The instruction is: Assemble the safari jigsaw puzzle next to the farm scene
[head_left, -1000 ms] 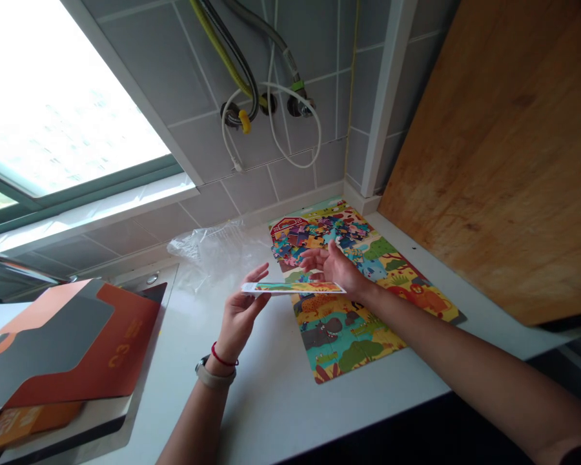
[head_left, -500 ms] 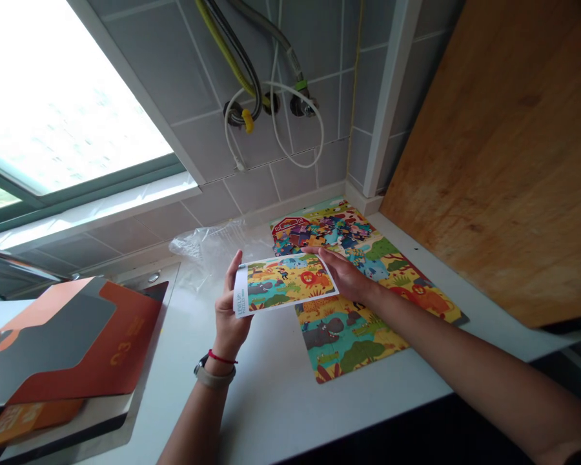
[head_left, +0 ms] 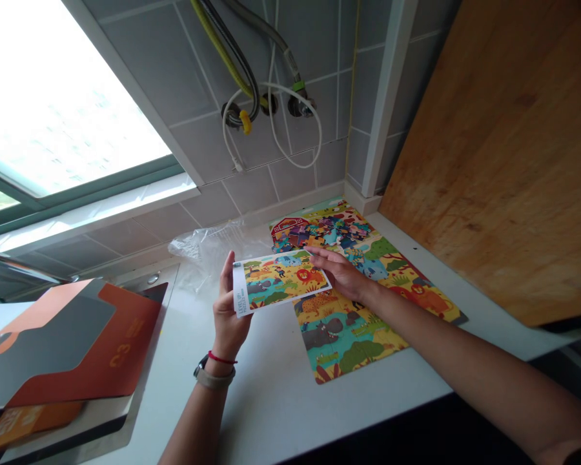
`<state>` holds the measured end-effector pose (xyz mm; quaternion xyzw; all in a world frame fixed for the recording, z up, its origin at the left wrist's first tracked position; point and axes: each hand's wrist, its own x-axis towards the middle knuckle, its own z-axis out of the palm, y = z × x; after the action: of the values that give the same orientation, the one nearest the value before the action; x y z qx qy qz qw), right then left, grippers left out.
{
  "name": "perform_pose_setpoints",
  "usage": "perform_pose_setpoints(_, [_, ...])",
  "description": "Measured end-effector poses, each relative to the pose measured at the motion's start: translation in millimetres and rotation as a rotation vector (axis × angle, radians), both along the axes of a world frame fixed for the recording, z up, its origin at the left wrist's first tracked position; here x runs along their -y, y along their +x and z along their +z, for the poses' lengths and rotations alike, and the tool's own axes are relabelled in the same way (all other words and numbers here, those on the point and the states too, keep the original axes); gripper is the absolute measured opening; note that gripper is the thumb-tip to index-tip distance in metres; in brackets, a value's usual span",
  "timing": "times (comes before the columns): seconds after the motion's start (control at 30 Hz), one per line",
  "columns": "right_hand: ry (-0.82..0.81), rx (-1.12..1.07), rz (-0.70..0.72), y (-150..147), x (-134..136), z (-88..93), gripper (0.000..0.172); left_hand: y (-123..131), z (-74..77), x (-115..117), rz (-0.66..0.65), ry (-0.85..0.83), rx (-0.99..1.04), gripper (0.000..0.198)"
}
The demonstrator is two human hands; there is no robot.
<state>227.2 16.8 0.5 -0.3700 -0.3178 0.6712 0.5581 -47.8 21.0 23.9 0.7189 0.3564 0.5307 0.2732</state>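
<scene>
A picture card (head_left: 283, 281) printed with jungle animals and a white strip of lettering is held up above the counter. My left hand (head_left: 230, 316) grips its left end, the thumb along the edge and the other fingers mostly hidden behind. At the right end, my right hand (head_left: 341, 274) pinches the card by its upper corner. Below and beyond the card lies an animal jigsaw puzzle (head_left: 358, 336), its joined part showing a hippo, crocodiles and lions. A heap of loose puzzle pieces (head_left: 339, 229) rests on the far part of it.
Crumpled clear plastic wrapping (head_left: 203, 252) lies behind my left hand. An orange and grey folded box (head_left: 72, 342) stands at the left, near a metal faucet (head_left: 24, 265). Hoses and a white cable (head_left: 295, 161) hang on the tiled wall. A wooden panel (head_left: 503, 161) rises at the right.
The card has shifted slightly left and its tilt has changed a little. My right hand's fingers have moved slightly at the card's right corner. The puzzle and loose pieces stay put.
</scene>
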Motion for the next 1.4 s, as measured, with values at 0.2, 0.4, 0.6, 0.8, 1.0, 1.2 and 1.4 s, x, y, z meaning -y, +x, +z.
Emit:
perform_pose_setpoints(0.2, [0.053, 0.056, -0.009, 4, -1, 3.6, 0.056, 2, 1.7, -2, 0.082, 0.098, -0.015, 0.007])
perform_pose_setpoints(0.4, [0.223, 0.132, -0.078, 3, -5, 0.3, 0.061, 0, -1.8, -7, 0.153, 0.057, -0.037, 0.015])
perform_pose_setpoints(0.6, [0.34, 0.113, -0.037, 6, -3, 9.0, 0.042, -7, -3.4, -12, 0.275, 0.043, -0.036, 0.012])
perform_pose_setpoints(0.8, [0.454, 0.16, 0.232, 6, 4, 11.2, 0.035, -10, 3.1, -14, 0.349, -0.064, 0.086, 0.013])
perform_pose_setpoints(1.0, [0.578, 0.355, 0.367, 6, 6, 11.4, 0.025, -8, 12.0, -10, 0.344, -0.186, 0.209, 0.019])
perform_pose_setpoints(1.2, [0.58, 0.347, 0.373, 6, 5, 8.4, 0.016, -9, 13.1, -10, 0.341, -0.213, 0.257, 0.02])
perform_pose_setpoints(1.4, [0.428, 0.005, 0.296, 3, 6, 11.5, 0.036, -8, 17.2, -10, 0.367, -0.255, 0.35, 0.027])
